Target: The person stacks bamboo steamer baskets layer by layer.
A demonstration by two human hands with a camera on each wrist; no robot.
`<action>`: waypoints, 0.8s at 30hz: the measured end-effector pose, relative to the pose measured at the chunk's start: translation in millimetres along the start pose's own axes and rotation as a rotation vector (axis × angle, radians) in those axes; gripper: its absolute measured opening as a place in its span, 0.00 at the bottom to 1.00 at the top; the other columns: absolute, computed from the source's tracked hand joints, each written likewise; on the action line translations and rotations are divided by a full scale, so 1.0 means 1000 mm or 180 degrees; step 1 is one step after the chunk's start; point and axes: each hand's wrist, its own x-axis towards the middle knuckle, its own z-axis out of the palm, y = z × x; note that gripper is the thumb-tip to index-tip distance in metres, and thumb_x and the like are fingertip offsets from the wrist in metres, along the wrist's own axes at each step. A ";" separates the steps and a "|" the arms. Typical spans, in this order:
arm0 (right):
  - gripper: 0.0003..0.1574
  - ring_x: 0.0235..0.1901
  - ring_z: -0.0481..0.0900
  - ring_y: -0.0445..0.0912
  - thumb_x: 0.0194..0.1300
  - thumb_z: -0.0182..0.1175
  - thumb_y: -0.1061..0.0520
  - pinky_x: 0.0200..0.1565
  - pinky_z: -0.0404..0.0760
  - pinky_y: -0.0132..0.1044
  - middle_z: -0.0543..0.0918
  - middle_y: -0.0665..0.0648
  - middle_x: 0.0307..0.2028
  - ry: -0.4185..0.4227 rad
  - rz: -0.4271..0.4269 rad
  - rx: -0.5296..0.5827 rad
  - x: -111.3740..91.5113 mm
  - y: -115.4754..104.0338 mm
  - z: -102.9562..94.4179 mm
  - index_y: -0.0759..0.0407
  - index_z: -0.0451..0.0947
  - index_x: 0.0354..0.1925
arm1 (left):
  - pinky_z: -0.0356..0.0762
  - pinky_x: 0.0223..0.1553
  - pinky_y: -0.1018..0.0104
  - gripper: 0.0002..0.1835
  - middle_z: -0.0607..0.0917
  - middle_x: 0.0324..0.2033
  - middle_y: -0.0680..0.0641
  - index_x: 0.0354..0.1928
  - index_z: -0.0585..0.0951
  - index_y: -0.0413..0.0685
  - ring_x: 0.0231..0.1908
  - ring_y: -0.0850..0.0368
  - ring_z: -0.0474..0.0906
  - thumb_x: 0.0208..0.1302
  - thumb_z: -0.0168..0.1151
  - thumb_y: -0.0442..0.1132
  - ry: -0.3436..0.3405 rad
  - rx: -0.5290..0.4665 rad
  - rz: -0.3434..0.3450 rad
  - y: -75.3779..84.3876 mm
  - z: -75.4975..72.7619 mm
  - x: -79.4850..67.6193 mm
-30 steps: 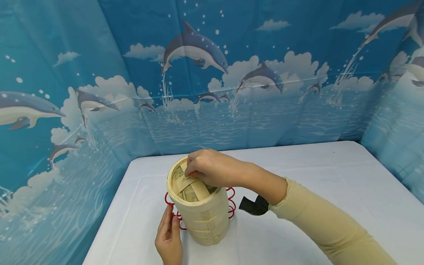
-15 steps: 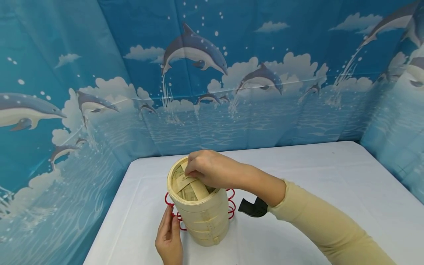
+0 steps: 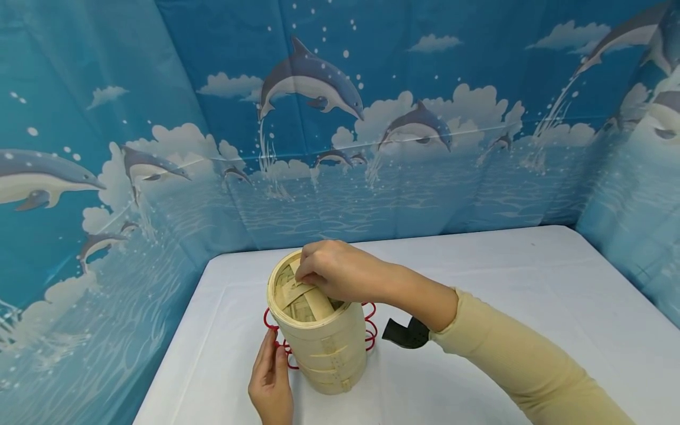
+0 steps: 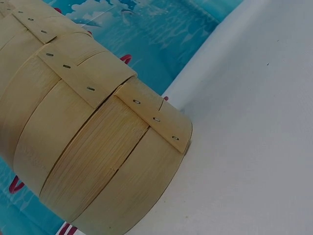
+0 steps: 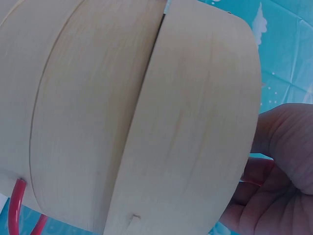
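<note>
A tall stack of round bamboo steamer baskets (image 3: 329,363) stands on the white table, with red loop handles (image 3: 370,326) on both sides. On top sits the bamboo steamer lid (image 3: 303,321), its top woven with crossed flat strips. My right hand (image 3: 340,268) comes over the rim and pinches a strip at the lid's middle; its curled fingers show past the rim in the right wrist view. Low on the left side, my left hand (image 3: 271,381) rests its nearly straight fingers against the stack by a red loop. The left wrist view shows only stapled bamboo walls (image 4: 102,147), no fingers.
A white cloth-covered table (image 3: 478,383) lies under the stack. A black strap (image 3: 406,332) hangs by the right wrist, below the beige sleeve (image 3: 520,354). Behind and at both sides hangs a blue curtain (image 3: 319,200) with printed dolphins.
</note>
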 end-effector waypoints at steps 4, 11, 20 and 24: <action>0.09 0.35 0.77 0.41 0.61 0.58 0.67 0.35 0.76 0.23 0.79 0.53 0.33 0.0023 0.0011 0.0003 0.001 0.000 0.000 0.62 0.83 0.38 | 0.73 0.50 0.71 0.21 0.76 0.54 0.39 0.54 0.72 0.25 0.55 0.52 0.71 0.56 0.52 0.14 -0.0002 -0.0016 0.0027 -0.001 0.000 0.001; 0.09 0.36 0.77 0.42 0.61 0.58 0.68 0.36 0.76 0.23 0.80 0.54 0.34 0.0050 0.0021 -0.0003 0.001 0.000 0.000 0.62 0.83 0.39 | 0.72 0.51 0.71 0.21 0.75 0.55 0.38 0.55 0.71 0.25 0.56 0.53 0.70 0.58 0.52 0.16 -0.0066 -0.0016 -0.0033 0.005 0.001 0.003; 0.09 0.37 0.78 0.42 0.61 0.58 0.68 0.37 0.77 0.23 0.80 0.54 0.35 0.0127 0.0069 0.0020 -0.001 -0.003 0.001 0.62 0.83 0.38 | 0.72 0.50 0.72 0.21 0.75 0.54 0.40 0.54 0.71 0.24 0.56 0.55 0.71 0.56 0.51 0.13 -0.0062 -0.0013 -0.0018 0.012 0.002 0.004; 0.09 0.37 0.77 0.42 0.61 0.59 0.67 0.36 0.77 0.23 0.80 0.54 0.36 0.0214 0.0092 0.0052 -0.004 -0.002 0.004 0.63 0.82 0.40 | 0.73 0.50 0.72 0.20 0.76 0.53 0.41 0.53 0.72 0.23 0.55 0.55 0.72 0.56 0.51 0.14 -0.0018 0.0048 -0.0059 0.020 0.003 0.005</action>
